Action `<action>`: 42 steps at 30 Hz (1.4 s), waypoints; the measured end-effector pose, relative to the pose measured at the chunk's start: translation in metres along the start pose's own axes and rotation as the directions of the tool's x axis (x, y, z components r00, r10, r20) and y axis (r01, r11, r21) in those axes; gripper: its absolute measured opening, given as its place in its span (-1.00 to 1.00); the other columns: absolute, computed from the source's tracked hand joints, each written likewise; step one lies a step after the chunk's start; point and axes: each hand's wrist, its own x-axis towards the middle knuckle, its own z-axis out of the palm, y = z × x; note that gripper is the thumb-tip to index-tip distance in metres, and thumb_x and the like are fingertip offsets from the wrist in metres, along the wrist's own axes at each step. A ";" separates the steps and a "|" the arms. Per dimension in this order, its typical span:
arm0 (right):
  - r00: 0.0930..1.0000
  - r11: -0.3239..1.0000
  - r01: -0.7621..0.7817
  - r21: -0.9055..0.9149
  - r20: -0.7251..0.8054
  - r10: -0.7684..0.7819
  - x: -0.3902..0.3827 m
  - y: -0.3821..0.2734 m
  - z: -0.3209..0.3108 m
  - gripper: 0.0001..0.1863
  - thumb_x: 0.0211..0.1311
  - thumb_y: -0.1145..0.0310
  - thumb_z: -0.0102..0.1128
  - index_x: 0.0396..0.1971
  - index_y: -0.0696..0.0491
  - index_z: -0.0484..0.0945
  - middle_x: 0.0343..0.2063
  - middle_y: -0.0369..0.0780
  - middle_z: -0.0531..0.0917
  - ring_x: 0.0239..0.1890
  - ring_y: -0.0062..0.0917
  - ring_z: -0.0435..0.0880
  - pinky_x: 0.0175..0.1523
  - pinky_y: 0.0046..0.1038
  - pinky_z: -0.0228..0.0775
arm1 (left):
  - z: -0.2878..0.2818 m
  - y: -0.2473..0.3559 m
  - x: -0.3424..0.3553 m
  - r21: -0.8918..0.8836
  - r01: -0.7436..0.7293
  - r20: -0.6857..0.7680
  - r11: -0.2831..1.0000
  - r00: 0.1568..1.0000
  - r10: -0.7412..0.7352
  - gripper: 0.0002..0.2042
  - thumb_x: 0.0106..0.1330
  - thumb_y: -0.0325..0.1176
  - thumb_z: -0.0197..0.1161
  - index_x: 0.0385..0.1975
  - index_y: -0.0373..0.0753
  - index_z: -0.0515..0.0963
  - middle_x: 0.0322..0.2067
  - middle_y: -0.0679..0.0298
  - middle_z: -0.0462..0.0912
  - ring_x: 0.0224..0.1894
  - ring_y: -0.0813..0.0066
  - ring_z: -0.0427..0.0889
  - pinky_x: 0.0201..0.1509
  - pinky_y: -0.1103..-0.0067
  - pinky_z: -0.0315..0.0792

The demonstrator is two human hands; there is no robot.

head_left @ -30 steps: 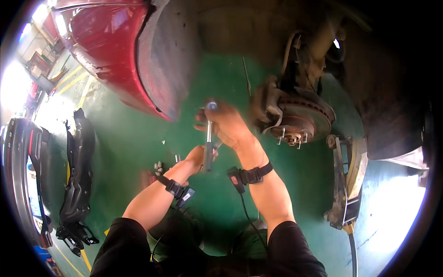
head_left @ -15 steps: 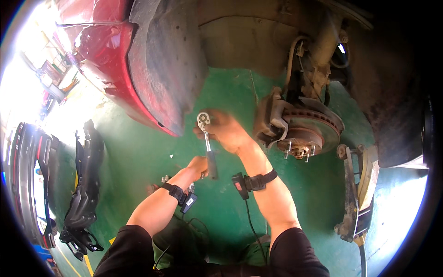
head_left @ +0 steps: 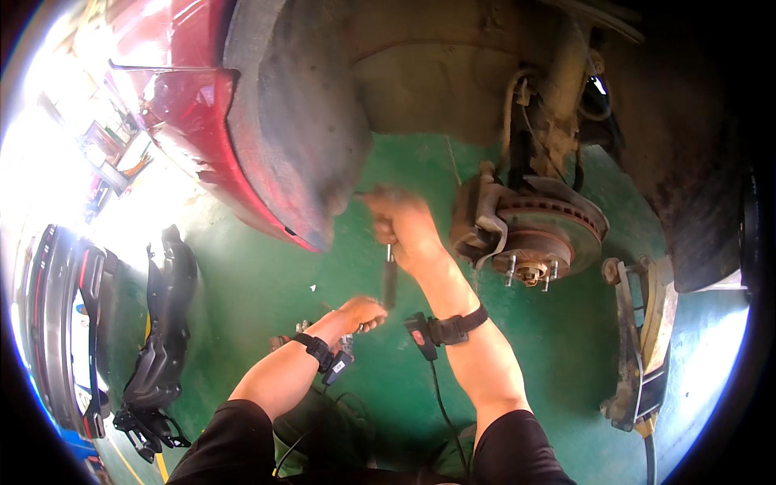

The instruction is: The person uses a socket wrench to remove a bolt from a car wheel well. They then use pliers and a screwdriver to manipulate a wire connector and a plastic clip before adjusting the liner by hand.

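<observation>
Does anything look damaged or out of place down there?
A small white scrap lies loose on the smooth green floor, like stray litter. The round metal brake disc looks rusty brown, possibly just surface corrosion.

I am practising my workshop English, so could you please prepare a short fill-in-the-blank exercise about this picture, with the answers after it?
The hand around the top of the tool is the person's ____ one.
The painted body panel is ____.
This panel is to the ____ of the brake disc.
The floor is ____.

Missing words: right; red; left; green.
</observation>
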 end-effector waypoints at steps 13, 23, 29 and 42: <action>0.967 0.970 0.173 0.173 0.159 -0.201 -0.048 -0.067 0.064 -0.79 0.34 0.47 0.14 -0.08 0.17 0.47 -0.42 -0.27 0.46 -0.60 -0.74 0.27 -0.57 -0.65 -0.02 | 0.014 -0.006 0.001 0.475 0.074 0.144 0.877 0.976 -0.161 -0.77 0.35 -0.33 0.08 -0.18 -0.28 0.62 -0.47 0.37 0.61 -0.65 0.66 0.33 -0.67 0.62 0.12; 0.848 0.798 0.397 0.454 0.153 -0.508 -0.088 -0.109 0.084 -0.78 0.38 0.39 0.03 -0.08 0.18 0.48 -0.40 -0.20 0.44 -0.52 -0.65 0.30 -0.50 -0.58 0.08 | 0.018 -0.013 0.006 0.630 0.065 0.112 0.774 0.978 -0.173 -0.71 0.40 -0.25 0.06 -0.13 -0.29 0.66 -0.28 0.22 0.74 -0.66 0.57 0.41 -0.64 0.55 0.23; 0.798 0.730 0.447 0.517 0.138 -0.587 -0.099 -0.124 0.078 -0.76 0.37 0.31 0.10 -0.09 0.12 0.47 -0.41 -0.25 0.45 -0.51 -0.61 0.33 -0.46 -0.56 0.14 | 0.011 -0.024 0.023 0.663 0.068 0.097 0.745 0.980 -0.175 -0.77 0.37 -0.35 0.04 -0.38 -0.26 0.65 -0.55 0.38 0.64 -0.69 0.64 0.37 -0.68 0.57 0.14; 0.762 0.690 0.537 0.485 0.073 -0.644 -0.115 -0.135 0.083 -0.80 0.37 0.18 0.17 -0.19 -0.04 0.44 -0.48 -0.34 0.47 -0.47 -0.63 0.39 -0.36 -0.55 0.18 | -0.006 -0.023 0.056 0.900 0.051 0.070 0.434 0.964 -0.258 -0.85 0.23 -0.27 0.20 -0.54 -0.08 0.63 -0.63 0.39 0.60 -0.58 0.49 0.51 -0.51 0.43 0.32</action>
